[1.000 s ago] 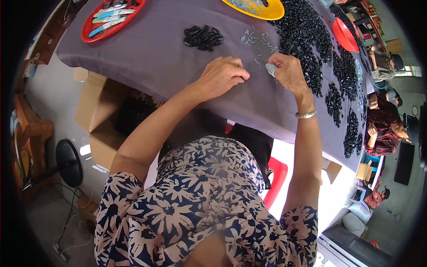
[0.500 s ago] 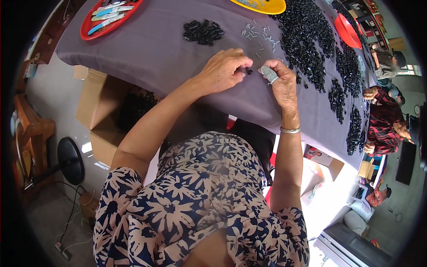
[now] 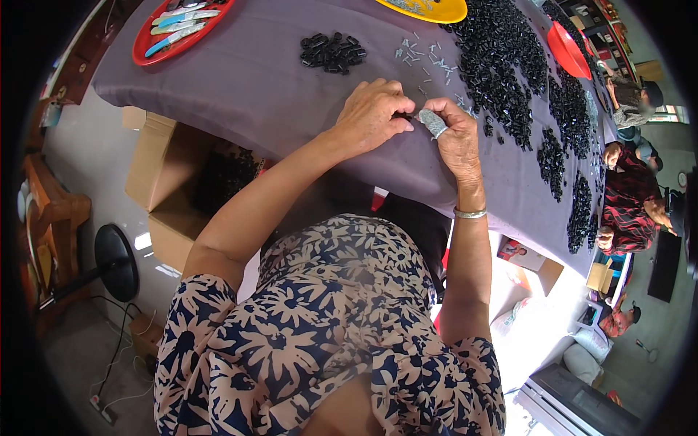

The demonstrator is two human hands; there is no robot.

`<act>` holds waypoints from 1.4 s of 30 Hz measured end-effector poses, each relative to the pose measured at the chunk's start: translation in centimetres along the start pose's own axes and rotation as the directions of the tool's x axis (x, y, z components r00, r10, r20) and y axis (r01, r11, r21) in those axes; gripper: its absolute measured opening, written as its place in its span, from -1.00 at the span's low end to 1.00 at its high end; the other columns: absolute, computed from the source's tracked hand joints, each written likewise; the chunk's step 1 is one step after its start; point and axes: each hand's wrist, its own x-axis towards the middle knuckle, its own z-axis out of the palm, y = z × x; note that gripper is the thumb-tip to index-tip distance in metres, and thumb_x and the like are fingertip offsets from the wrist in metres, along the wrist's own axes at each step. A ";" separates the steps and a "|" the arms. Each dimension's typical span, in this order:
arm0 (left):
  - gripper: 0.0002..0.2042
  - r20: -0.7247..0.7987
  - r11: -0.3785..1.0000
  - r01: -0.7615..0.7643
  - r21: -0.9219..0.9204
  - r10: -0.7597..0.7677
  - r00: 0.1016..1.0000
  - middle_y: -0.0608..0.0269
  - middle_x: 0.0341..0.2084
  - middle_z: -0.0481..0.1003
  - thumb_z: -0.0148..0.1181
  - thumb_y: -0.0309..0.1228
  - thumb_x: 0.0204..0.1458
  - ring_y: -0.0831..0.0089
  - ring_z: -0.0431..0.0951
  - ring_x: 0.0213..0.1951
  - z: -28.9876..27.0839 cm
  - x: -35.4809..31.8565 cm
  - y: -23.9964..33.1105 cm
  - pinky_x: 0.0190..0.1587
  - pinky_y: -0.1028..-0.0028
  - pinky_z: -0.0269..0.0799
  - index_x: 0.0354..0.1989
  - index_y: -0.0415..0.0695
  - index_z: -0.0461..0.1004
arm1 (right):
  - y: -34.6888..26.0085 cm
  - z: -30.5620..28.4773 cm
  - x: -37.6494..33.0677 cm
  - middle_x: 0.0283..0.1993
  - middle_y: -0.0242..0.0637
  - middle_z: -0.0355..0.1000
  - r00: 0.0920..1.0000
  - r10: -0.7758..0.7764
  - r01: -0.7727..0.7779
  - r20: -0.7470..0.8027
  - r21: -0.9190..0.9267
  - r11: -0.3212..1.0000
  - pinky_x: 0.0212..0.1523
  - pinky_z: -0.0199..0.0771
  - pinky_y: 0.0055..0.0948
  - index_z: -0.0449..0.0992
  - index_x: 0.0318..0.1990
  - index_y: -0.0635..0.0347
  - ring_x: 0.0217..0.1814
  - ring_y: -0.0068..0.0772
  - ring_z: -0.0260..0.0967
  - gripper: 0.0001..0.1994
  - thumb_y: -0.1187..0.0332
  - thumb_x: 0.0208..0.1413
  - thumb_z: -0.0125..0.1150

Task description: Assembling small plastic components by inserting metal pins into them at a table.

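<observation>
Over the near edge of the cloth-covered table, my left hand (image 3: 374,116) pinches a small black plastic piece (image 3: 406,116), mostly hidden by its fingers. Close beside it on the right, my right hand (image 3: 459,142) is closed in a pinch, its thumb wrapped in a grey cover (image 3: 432,123). What its fingertips hold is too small to make out. Beyond the hands lie loose small silvery pins (image 3: 429,62). A small heap of black plastic pieces (image 3: 332,53) sits farther left.
A large spread of black pieces (image 3: 502,69) covers the table's right part. A red tray of knives (image 3: 142,59) stands far left, a yellow dish (image 3: 454,16) at the far edge, a red bowl (image 3: 568,51) far right. An open cardboard box (image 3: 149,163) is below. People sit at right.
My right hand has moved slightly left, closing the gap to my left hand. The left hand has shifted a little to the right, still pinching the black piece.
</observation>
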 end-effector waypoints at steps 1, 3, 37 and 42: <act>-0.85 0.007 1.000 -0.006 -0.004 0.006 1.000 0.36 -0.42 0.45 0.35 -0.36 -0.17 0.31 0.44 -0.25 0.0 0.0 0.0 -0.21 0.30 0.26 -0.41 -0.05 0.55 | 0.0 0.1 0.0 -0.44 -0.59 0.40 1.000 0.001 -0.001 -0.014 0.004 1.000 -0.35 0.31 -0.69 0.52 -0.30 0.25 -0.38 -0.79 0.25 -0.94 0.53 0.08 0.27; -0.86 0.014 1.000 -0.010 -0.009 0.010 1.000 0.36 -0.42 0.45 0.34 -0.36 -0.16 0.31 0.43 -0.24 -0.1 0.0 0.0 -0.20 0.30 0.25 -0.41 -0.05 0.55 | -0.2 0.1 -0.1 -0.44 -0.59 0.40 1.000 0.007 -0.007 -0.002 -0.006 1.000 -0.36 0.30 -0.68 0.52 -0.30 0.25 -0.39 -0.79 0.24 -0.94 0.53 0.08 0.28; -0.83 0.077 0.997 0.016 -0.071 -0.010 0.997 0.20 -0.48 0.42 0.31 -0.53 -0.21 0.21 0.39 -0.36 -0.5 0.5 -0.4 -0.29 0.30 0.31 -0.41 -0.27 0.51 | -4.5 1.5 0.4 -0.44 -0.10 0.49 0.994 -0.072 0.100 0.076 -0.467 0.878 -0.37 0.42 -0.30 0.51 -0.38 0.28 -0.45 -0.15 0.47 -0.93 0.58 -0.07 0.24; -0.87 0.146 0.991 0.065 -0.121 -0.047 0.988 0.27 -0.48 0.44 0.31 -0.43 -0.17 0.27 0.42 -0.28 -1.1 0.7 -0.7 -0.17 0.29 0.25 -0.48 -0.20 0.52 | -4.0 2.6 -0.1 -0.45 -0.11 0.49 0.991 -0.134 0.108 -0.020 -0.476 0.873 -0.37 0.44 -0.34 0.52 -0.37 0.29 -0.45 -0.19 0.47 -0.91 0.61 -0.08 0.22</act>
